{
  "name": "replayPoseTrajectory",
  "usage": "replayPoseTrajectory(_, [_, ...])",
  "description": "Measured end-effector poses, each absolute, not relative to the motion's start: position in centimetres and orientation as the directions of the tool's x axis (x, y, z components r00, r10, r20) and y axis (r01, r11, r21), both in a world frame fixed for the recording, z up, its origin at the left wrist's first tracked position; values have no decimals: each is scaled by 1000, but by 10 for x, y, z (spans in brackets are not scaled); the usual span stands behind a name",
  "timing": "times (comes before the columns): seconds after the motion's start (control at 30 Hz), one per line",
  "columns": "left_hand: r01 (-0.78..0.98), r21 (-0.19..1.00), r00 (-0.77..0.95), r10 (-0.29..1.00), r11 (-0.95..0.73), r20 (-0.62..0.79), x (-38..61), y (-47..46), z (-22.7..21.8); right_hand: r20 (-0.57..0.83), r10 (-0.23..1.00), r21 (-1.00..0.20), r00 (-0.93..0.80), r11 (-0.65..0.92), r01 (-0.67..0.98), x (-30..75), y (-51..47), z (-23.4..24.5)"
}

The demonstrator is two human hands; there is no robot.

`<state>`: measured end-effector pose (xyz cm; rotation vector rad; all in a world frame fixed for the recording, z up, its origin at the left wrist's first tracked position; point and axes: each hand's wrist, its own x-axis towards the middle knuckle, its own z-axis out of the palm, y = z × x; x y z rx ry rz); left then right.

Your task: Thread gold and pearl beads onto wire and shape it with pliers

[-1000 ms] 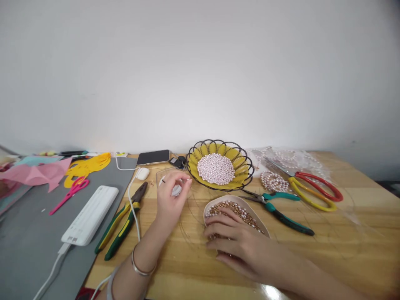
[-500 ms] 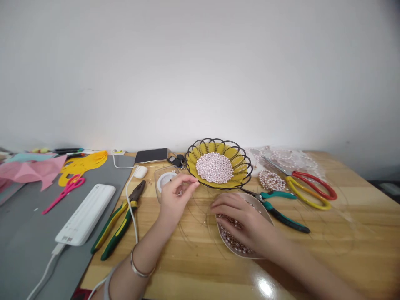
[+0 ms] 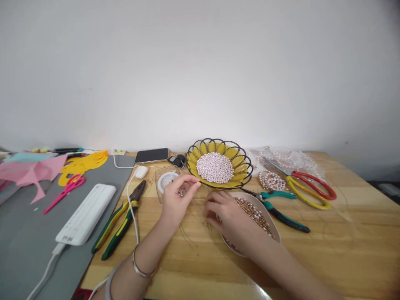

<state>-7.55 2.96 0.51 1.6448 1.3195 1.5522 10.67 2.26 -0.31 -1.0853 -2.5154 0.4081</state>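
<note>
My left hand (image 3: pixel 178 196) is closed in a pinch, thumb and index tips together beside the basket's near rim. A thin, barely visible beading thread (image 3: pixel 187 235) runs from that hand in loose loops over the table; small beads (image 3: pixel 180 192) show under its curled fingers. My right hand (image 3: pixel 226 216) is at the left rim of a pale dish (image 3: pixel 276 227) of pink and bronze beads (image 3: pixel 254 212). Its fingers are curled together, and whatever is between them is hidden. Behind both hands is a yellow basket (image 3: pixel 240 168) with a black looped rim, filled with pale pink beads (image 3: pixel 215 167).
Right of the dish lie teal-handled pliers (image 3: pixel 281 208), large scissors (image 3: pixel 308 189) and coiled bead strands (image 3: pixel 271 180). On the left are green-yellow pliers (image 3: pixel 120 223), a white power strip (image 3: pixel 87 214), pink scissors (image 3: pixel 64 193) and a phone (image 3: pixel 151 155). A thread spool (image 3: pixel 165 181) sits behind my left hand.
My right hand has shifted left from over the beads to the dish's rim, its fingers curling in; more beads are uncovered. The dish has moved slightly right. My left hand has barely moved.
</note>
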Motion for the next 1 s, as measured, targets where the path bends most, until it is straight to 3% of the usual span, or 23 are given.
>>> replayPoseTrajectory(0.2, [300, 866, -118, 886, -399, 449, -74, 28, 7, 156, 785, -311, -599, 615, 725, 92, 21, -1])
replayPoseTrajectory(0.47, [306, 857, -94, 882, -415, 461, -73, 27, 7, 146, 709, -400, -690, 680, 615, 68, 0, 5])
replayPoseTrajectory(0.6, [304, 854, -93, 879, -422, 467, -73, 26, 7, 143, 699, -389, -700, 691, 610, 61, -7, 2])
replayPoseTrajectory(1.0, [307, 856, -99, 880, -417, 464, -74, 26, 8, -61, 705, -118, -706, 698, 707, 43, -7, -3])
